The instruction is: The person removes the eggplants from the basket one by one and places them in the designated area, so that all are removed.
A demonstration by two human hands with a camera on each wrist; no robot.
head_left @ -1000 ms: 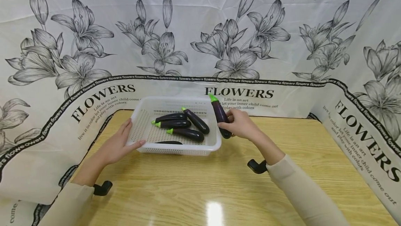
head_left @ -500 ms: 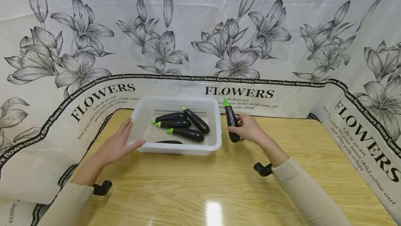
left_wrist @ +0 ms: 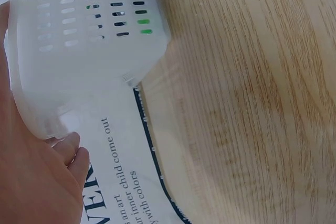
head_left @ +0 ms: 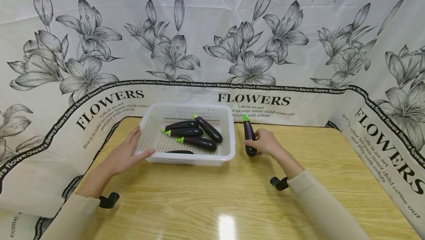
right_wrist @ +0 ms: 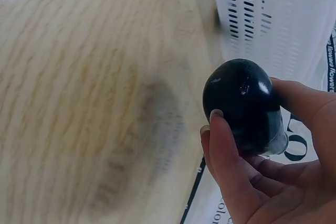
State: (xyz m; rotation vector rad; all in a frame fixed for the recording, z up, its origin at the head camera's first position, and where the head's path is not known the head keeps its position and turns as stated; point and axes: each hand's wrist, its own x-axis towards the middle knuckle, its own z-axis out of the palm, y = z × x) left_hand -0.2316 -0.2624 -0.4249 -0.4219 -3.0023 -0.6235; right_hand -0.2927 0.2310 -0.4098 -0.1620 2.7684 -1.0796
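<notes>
A white perforated plastic basket (head_left: 206,157) stands on the wooden table, with several dark purple, green-tipped eggplants (head_left: 199,143) lying in it. One of them is mostly hidden behind the front rim. My left hand (head_left: 123,155) rests at the basket's left end, its thumb along the front rim and its fingers extended against the left side. To the right of the basket, my right hand (head_left: 265,142) pinches another eggplant (head_left: 249,133) by its thick lower half between thumb and fingers, green stem end pointing away. The right wrist view shows the rounded end of this eggplant (right_wrist: 239,95) from close up, its shadow falling on the table.
Around the back and sides of the wooden table (head_left: 186,203) hangs a white cloth (head_left: 186,94) printed with flowers and lettering. Its lower edge meets the tabletop just behind the basket. A black wrist mount (head_left: 279,183) sits at the right cuff, another (head_left: 109,200) at the left.
My right hand has carried its eggplant from beside the basket's right rim further right and lower, toward the table. The left hand and the basket have stayed in place.
</notes>
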